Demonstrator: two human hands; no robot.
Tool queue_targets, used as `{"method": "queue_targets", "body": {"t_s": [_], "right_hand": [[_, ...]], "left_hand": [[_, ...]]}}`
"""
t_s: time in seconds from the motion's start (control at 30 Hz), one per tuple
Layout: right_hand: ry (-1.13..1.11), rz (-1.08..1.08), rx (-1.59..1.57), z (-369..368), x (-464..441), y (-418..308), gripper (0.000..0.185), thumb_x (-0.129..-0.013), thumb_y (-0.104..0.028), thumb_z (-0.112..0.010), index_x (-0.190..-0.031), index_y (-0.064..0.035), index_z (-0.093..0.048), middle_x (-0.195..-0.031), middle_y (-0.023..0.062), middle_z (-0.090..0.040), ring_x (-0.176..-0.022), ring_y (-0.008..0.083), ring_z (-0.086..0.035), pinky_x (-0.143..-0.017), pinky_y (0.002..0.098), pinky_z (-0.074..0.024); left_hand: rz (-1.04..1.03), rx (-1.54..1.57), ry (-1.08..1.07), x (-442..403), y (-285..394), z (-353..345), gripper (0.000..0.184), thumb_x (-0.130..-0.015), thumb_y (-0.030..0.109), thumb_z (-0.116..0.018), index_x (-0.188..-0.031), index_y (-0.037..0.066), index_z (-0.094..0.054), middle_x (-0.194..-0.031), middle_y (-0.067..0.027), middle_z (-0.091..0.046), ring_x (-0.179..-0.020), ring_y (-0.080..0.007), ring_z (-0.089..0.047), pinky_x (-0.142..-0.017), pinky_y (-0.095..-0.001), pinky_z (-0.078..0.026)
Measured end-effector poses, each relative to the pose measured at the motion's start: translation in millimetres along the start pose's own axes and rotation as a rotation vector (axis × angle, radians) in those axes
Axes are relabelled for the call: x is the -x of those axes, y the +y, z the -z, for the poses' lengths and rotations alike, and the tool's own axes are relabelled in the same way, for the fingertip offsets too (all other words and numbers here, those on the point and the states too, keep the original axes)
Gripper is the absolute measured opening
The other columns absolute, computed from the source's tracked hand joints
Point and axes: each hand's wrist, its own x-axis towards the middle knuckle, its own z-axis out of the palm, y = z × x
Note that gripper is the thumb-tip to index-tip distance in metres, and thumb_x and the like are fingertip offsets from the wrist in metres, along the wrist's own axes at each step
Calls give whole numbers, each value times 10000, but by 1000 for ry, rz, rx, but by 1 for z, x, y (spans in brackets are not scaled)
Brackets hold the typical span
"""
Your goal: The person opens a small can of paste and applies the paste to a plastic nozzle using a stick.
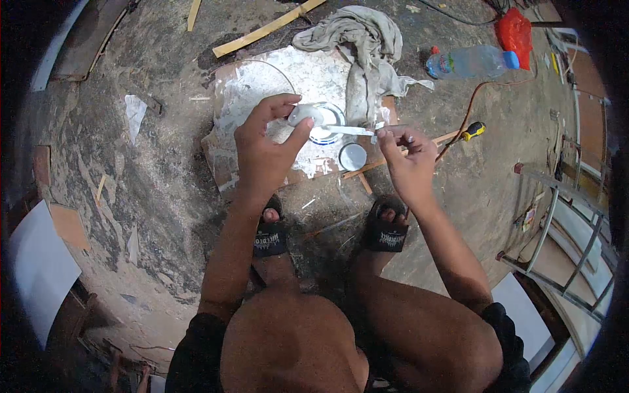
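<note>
My left hand [265, 141] pinches a small whitish, rounded piece [304, 116] between thumb and fingers; its exact kind I cannot make out. In my right hand [413, 160] is one end of a narrow, flat, white-coated stick [350, 130], its other end reaching left beside the whitish piece. Both are held over an open round can [336, 113] with a blue-lined rim and white stuff inside, partly hidden by the stick and my left hand. Just below the can lies a round grey lid [352, 157]. Under them is a board [255, 92] smeared with white.
A crumpled grey cloth [354, 33] lies over the board's far side. Farther right are a plastic bottle [473, 62], a red bag [515, 36] and a yellow-black screwdriver [474, 131] near an orange cord [466, 118]. Wood strips [268, 29] lie at the back. A metal frame [563, 242] stands right.
</note>
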Motion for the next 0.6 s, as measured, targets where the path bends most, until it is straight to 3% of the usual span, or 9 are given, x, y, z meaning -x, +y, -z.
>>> {"method": "queue_targets", "body": {"t_s": [0.17, 0.23, 0.6], "right_hand": [[-61, -288, -208, -2, -1, 3, 219, -929, -173, -689, -764, -29, -696, -663, -40, -591, -628, 36, -476, -569, 239, -375], [-78, -345, -297, -4, 0, 0, 232, -927, -183, -690, -749, -34, -691, -667, -36, -595, -617, 42, -467, -567, 239, -362], [-31, -571, -379, -16, 13, -12, 210, -909, -167, -700, -761, -18, -700, -669, -9, -610, -600, 53, -486, -559, 232, -364]], "left_hand": [[19, 9, -4, -2, 3, 0, 357, -795, 66, -809, -1126, 69, -674, -958, -72, -717, -910, -147, -661, -869, -300, -499], [0, 41, 12, -2, -1, -3, 343, -790, 97, -821, -1102, 64, -682, -911, -68, -710, -877, -146, -663, -818, -295, -522], [-35, 70, 41, -1, -1, -3, 322, -791, 76, -811, -1082, 39, -678, -908, -68, -717, -867, -142, -663, -829, -295, -521]]}}
